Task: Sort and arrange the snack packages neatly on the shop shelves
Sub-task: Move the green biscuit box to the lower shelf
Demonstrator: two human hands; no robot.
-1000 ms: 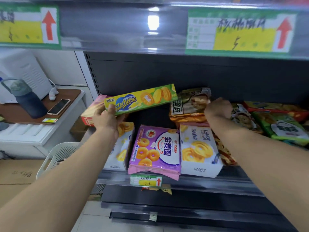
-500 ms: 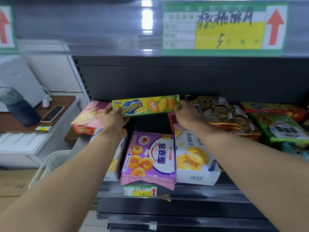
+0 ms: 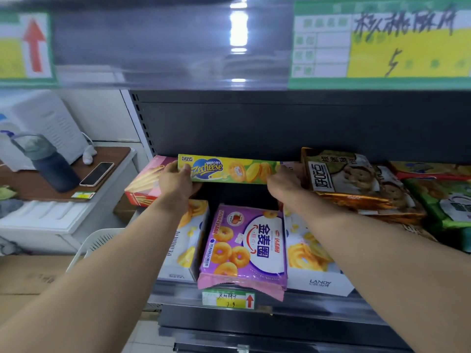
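Note:
A long yellow-green Zecheese biscuit box (image 3: 230, 169) is held level above the shelf, between both hands. My left hand (image 3: 178, 180) grips its left end, thumb on the front face. My right hand (image 3: 284, 183) holds its right end. Below lie a purple ring-biscuit pack (image 3: 244, 247) and two white Landy boxes, one on the left (image 3: 187, 240) and one on the right (image 3: 311, 261). A pink stick-biscuit box (image 3: 145, 178) sits to the left. Brown cookie bags (image 3: 356, 184) are stacked to the right.
Green and red snack bags (image 3: 448, 200) fill the shelf's far right. The upper shelf edge (image 3: 178, 47) with price labels hangs overhead. Left of the shelving stands a small table (image 3: 112, 155) with a phone (image 3: 96, 173) and a dark bottle (image 3: 48, 161); a white basket (image 3: 94, 244) sits below.
The yellow-green box has gone from tilted to level. My right hand left the brown cookie bags and took hold of the box's right end. The view moved closer.

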